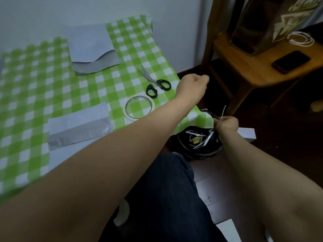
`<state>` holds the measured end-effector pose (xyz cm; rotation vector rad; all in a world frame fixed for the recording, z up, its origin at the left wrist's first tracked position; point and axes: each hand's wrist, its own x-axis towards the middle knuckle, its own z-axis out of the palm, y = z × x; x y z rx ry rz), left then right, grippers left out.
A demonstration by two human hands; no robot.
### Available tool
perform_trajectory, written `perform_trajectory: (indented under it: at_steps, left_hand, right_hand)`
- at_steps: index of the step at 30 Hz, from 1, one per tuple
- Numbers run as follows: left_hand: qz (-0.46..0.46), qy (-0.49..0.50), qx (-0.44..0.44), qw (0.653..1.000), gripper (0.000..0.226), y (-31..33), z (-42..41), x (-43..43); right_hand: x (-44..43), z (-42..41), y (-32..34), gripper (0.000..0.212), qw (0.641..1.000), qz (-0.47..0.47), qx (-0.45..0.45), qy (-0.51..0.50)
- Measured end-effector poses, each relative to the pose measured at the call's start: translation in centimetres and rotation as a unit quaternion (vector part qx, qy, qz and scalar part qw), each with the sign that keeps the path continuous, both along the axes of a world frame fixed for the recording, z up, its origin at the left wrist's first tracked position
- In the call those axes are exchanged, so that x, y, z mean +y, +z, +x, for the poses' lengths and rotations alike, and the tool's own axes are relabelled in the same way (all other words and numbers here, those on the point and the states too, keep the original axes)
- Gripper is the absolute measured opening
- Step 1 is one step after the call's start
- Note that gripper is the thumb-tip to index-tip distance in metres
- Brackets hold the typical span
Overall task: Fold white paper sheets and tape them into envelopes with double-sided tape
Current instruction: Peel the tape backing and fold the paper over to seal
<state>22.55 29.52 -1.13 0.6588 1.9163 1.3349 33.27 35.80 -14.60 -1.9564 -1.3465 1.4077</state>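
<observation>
Pinching thin white strip (223,111) in right hand (226,124) over black bin (197,152) (rim partly hidden by wrist) | clenching left hand (192,86) in fist past right edge of checked cloth (35,75) | on cloth near front edge: folded white sheet (78,126), tape roll (139,109) just beside | print on bag (284,21) too blurred to read

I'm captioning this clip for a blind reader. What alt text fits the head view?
A person's right hand pinches a thin white strip above a black-lined bin of paper scraps, while the left hand is curled in a fist near the table edge. On the green checked tablecloth lie scissors, a tape roll and folded white paper.
</observation>
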Motion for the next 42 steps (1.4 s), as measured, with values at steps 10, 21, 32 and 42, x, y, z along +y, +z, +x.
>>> perform_trajectory:
  at_steps: [10,21,32,42]
  left_hand:
    - [0.026,0.009,-0.02,0.999,0.011,-0.8,-1.0,-0.4]
    - [0.079,0.069,-0.037,0.994,0.012,2.2,-3.1,-7.6]
    - [-0.007,0.172,0.112,0.979,0.015,1.2,-10.4,-21.6]
    - [-0.164,0.043,0.274,0.947,0.06,-1.4,-13.8,-30.1]
  right_hand:
    - [1.0,-0.5,-1.1,0.021,0.998,-0.011,-0.033,0.048]
    - [-3.4,-4.0,8.1,0.033,0.971,0.229,0.006,0.062]
    - [-14.2,-10.7,12.5,0.014,0.87,0.272,0.14,0.387]
    - [-18.3,-14.6,12.2,0.032,0.77,0.244,0.02,0.589]
